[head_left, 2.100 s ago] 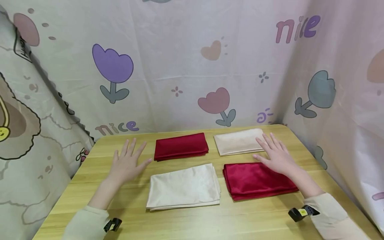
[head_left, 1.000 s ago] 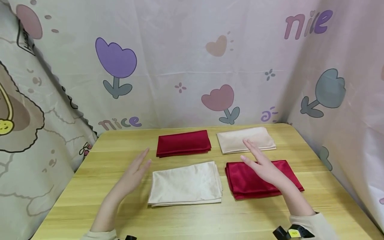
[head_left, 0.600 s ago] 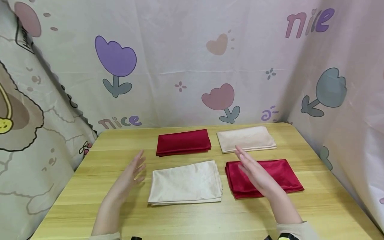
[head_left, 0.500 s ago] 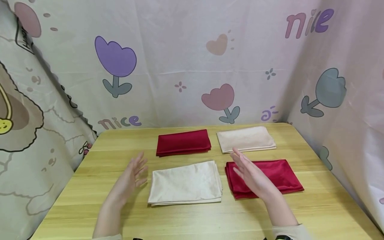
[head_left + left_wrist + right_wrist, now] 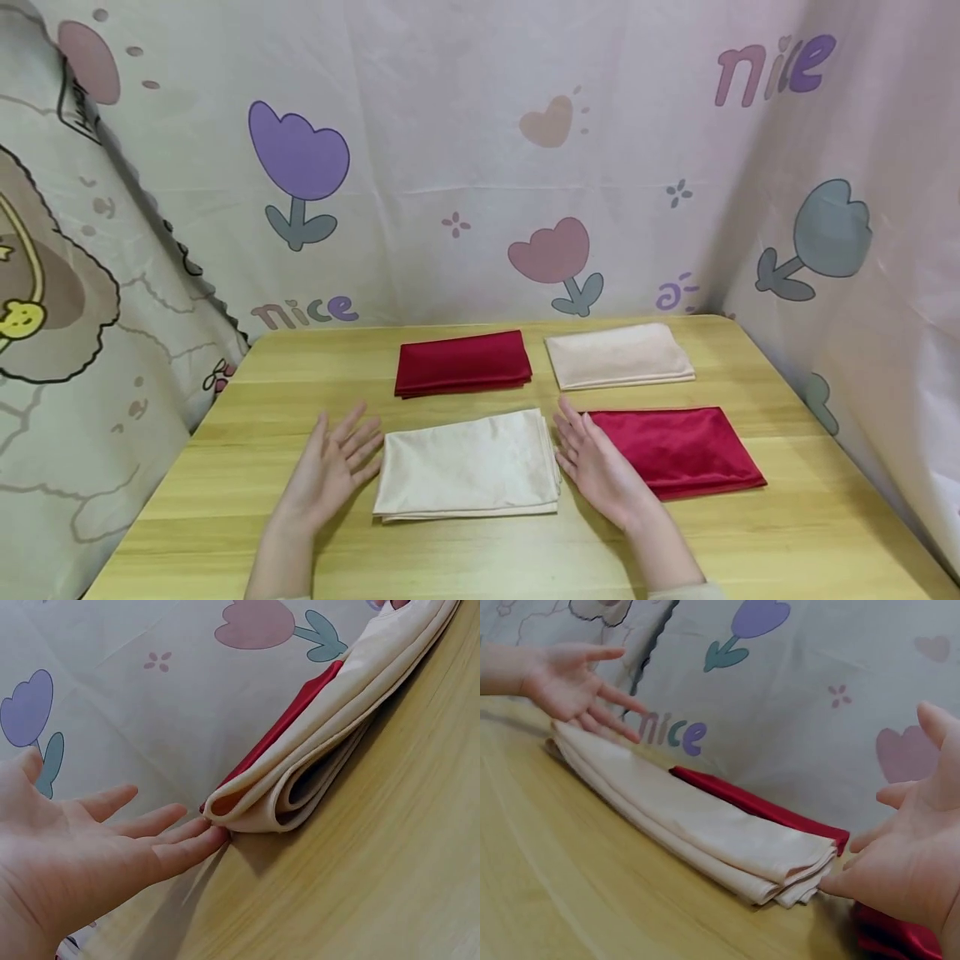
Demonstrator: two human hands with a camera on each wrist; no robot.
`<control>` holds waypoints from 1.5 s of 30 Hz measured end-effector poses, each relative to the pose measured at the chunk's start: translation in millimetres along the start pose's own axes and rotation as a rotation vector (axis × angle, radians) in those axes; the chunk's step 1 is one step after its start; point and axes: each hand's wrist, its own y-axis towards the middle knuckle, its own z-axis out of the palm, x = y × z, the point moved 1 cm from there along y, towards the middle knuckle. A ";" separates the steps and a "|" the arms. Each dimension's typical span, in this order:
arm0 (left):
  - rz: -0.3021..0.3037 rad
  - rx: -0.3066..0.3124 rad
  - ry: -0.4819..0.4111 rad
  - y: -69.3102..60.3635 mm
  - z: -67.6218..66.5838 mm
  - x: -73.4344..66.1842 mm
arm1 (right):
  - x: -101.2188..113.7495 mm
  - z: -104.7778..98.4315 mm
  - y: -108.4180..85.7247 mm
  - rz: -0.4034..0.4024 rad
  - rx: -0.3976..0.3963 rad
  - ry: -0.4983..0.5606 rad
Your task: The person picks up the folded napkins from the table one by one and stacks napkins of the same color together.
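Observation:
A folded cream satin cloth (image 5: 468, 467) lies on the wooden table between my two hands. My left hand (image 5: 322, 475) is palm up at its left edge, fingers spread and fairly straight, the fingertips at the fold. In the left wrist view, the fingertips meet the layered end of the cream cloth (image 5: 300, 750). On the other side, my right hand (image 5: 600, 467) has its palm turned inward and fingers extended, at the cloth's right edge. The right wrist view shows its little finger at the cloth's corner (image 5: 802, 881). Neither hand grips anything.
A folded red cloth (image 5: 678, 450) lies right of my right hand, partly behind it. Farther back are another red cloth (image 5: 463, 363) and a second cream cloth (image 5: 618, 357). A printed curtain (image 5: 420, 167) encloses the table (image 5: 465, 567) at the back and sides.
My hands have turned from palms down to palms up and inward, and moved closer together, to the left and right edges of the near cream cloth. The cloths have stayed put.

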 end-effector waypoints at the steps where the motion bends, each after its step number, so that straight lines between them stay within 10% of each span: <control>1: -0.008 0.003 -0.020 -0.5 -1.1 0.7 | -2.3 0.4 0.1 -0.002 0.005 -0.002; 16: -0.038 0.102 -0.230 -4.6 -19.6 6.5 | -14.4 2.2 1.5 -0.043 -0.097 0.087; 29: -0.072 0.010 -0.268 0.3 -13.9 12.6 | -13.6 0.8 1.3 -0.072 -0.085 0.201; 37: -0.104 0.098 -0.217 7.8 -10.4 16.1 | -15.2 -1.6 3.1 -0.074 -0.097 0.242; 45: -0.149 0.049 -0.193 8.5 -3.5 19.6 | -19.9 0.8 9.4 -0.067 -0.123 0.264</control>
